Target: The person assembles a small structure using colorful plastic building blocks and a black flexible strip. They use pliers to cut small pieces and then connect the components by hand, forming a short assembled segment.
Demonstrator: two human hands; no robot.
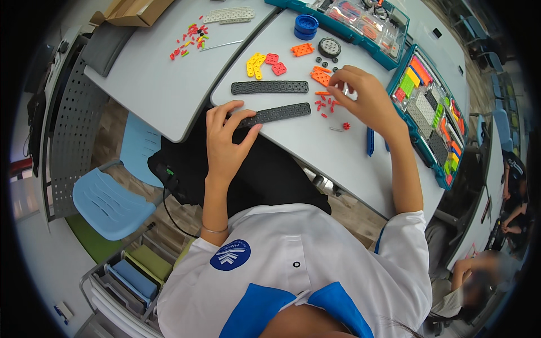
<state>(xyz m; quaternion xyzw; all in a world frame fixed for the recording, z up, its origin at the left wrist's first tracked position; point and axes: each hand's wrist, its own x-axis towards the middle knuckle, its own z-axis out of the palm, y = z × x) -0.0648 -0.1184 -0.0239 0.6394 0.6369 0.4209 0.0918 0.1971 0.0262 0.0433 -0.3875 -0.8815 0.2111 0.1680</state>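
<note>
My left hand [224, 141] grips the left end of a dark grey perforated beam [282, 112] between thumb and fingers at the table's near edge. A second dark grey beam [269, 87] lies just beyond it. My right hand [366, 101] is curled in a pinch over the orange pieces, its thumb and index finger close to a thin orange piece [322, 93]. Whether that piece is in the fingers cannot be made out. Small red connector pegs [320, 106] lie scattered below these fingers, with an orange perforated plate [320, 78] just above.
Yellow angled pieces [255, 66], red plates [271, 58], a grey wheel [329, 48] and blue rims [306, 27] lie farther back. A teal parts case [434, 112] borders the right side. A red gear [346, 126] and blue bar [370, 141] lie nearer me.
</note>
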